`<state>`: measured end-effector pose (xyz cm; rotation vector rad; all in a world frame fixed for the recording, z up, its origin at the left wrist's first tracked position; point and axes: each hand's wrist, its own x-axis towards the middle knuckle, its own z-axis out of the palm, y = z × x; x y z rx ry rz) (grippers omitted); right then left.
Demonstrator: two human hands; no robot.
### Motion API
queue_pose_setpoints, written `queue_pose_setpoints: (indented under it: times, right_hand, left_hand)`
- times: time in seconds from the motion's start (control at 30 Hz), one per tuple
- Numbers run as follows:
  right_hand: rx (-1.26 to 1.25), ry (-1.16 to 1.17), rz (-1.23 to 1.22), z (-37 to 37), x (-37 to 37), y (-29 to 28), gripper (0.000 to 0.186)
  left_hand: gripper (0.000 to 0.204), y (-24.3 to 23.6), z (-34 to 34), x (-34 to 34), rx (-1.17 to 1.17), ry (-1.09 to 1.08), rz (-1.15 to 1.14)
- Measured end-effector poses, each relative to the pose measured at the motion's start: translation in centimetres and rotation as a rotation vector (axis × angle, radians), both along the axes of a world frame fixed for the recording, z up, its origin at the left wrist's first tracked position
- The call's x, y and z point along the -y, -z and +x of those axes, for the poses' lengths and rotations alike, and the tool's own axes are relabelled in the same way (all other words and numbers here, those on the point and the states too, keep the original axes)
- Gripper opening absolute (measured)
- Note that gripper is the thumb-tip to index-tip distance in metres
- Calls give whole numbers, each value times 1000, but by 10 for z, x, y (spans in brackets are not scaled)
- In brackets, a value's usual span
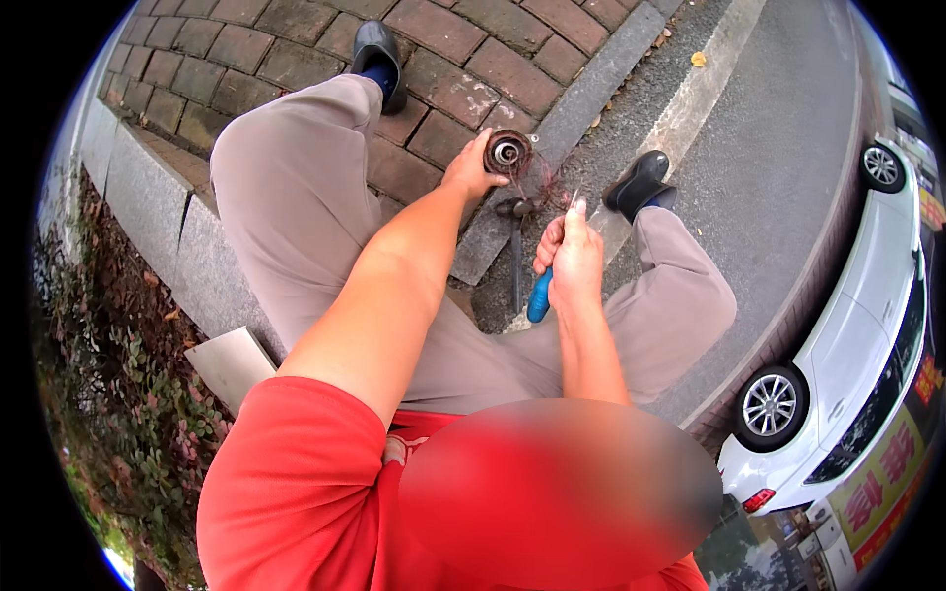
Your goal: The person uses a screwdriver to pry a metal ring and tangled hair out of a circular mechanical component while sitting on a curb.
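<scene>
My left hand (472,167) is closed around a round, dark motor part (507,151) with a pale ring and a hole at its centre. Loose reddish copper wires (544,189) trail from its side toward my right hand. In my right hand (577,258) is a tool with a blue handle (539,297), which looks like a screwdriver. Its thin metal tip (574,199) shows past my thumb, close to the wires but not clearly touching them. Between my hands, lower down, lies a hammer (516,258) with a dark head.
Red-brown paving bricks (443,79) spread at the far left, bordered by a grey kerb (606,74). My dark shoes (641,185) stand either side of the work. A white car (857,315) is parked at the right. Plants (108,394) grow behind a stone edge at the left.
</scene>
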<state>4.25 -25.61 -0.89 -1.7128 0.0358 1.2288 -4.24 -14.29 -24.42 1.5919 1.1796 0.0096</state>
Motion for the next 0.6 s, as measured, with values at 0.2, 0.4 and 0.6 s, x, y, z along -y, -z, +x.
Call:
queue_pose_setpoints:
  times: [0.2, 0.4, 0.6]
  right_hand:
    - [-89, 116, -51, 1, 38, -33, 51]
    - [53, -97, -40, 22, 26, -50, 53]
    - [418, -540, -170, 66, -9, -50, 57]
  left_hand:
    - [104, -7, -1, 13, -104, 96, -3]
    - [109, -14, -1, 15, -243, 171, 7]
    - [118, -25, 11, -1, -266, 232, 16]
